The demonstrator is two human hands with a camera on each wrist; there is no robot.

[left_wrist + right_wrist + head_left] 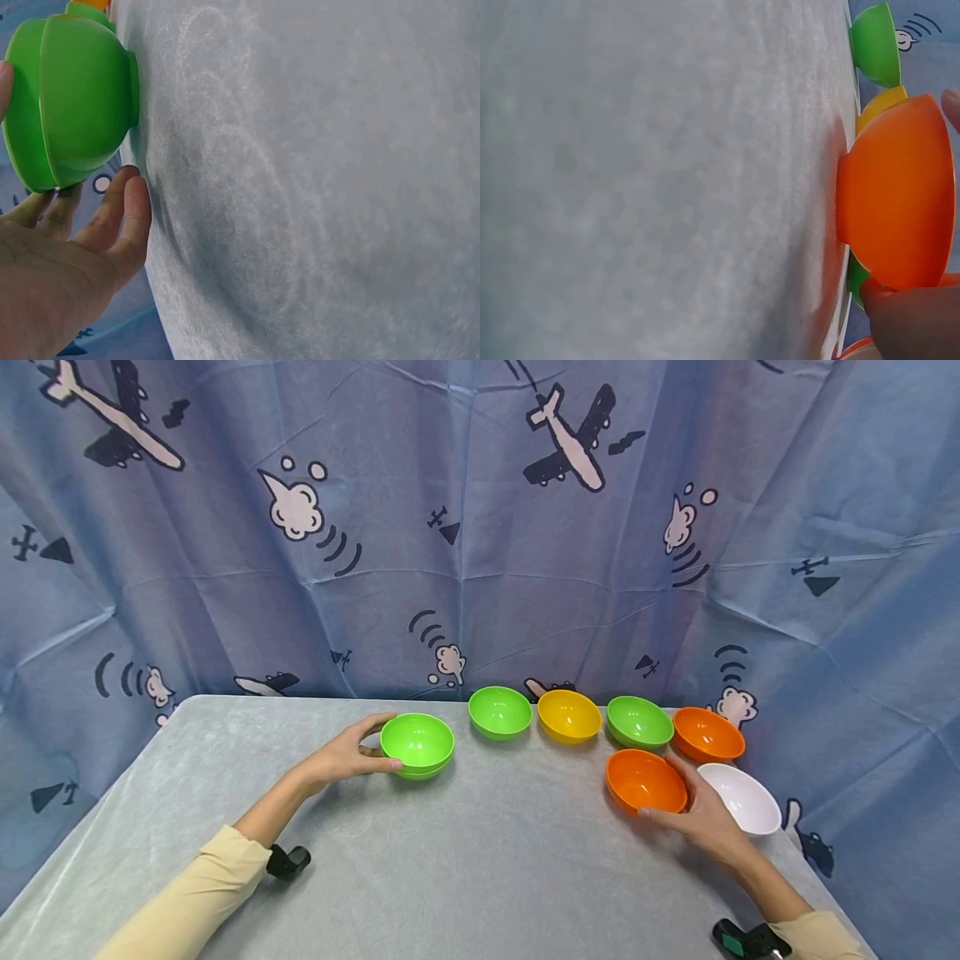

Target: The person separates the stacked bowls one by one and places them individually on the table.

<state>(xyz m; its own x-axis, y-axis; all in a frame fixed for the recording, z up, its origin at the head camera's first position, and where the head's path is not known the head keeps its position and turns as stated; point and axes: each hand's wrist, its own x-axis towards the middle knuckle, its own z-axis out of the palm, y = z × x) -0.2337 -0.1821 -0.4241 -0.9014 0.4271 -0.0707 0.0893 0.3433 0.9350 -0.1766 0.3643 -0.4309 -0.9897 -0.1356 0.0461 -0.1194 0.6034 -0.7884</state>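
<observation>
Two light green bowls [417,742] sit nested at the left of the cloth-covered table. My left hand [343,758] holds the upper one by its rim, thumb at the near side and fingers round the far side. In the left wrist view the nested bowls [82,97] appear side on, with the lower fingers apart from the base. On the right, my right hand [703,814] grips an orange bowl [645,782] across its rim between thumb and fingers. Its outer wall shows in the right wrist view, where the orange bowl [900,195] stands with its base at the cloth.
Along the back edge stand a green bowl [500,712], a yellow bowl [570,717], another green bowl [640,722] and a second orange bowl [708,734]. A white bowl [741,799] lies just beyond my right hand. Behind the table [480,860] hangs a blue curtain [480,527].
</observation>
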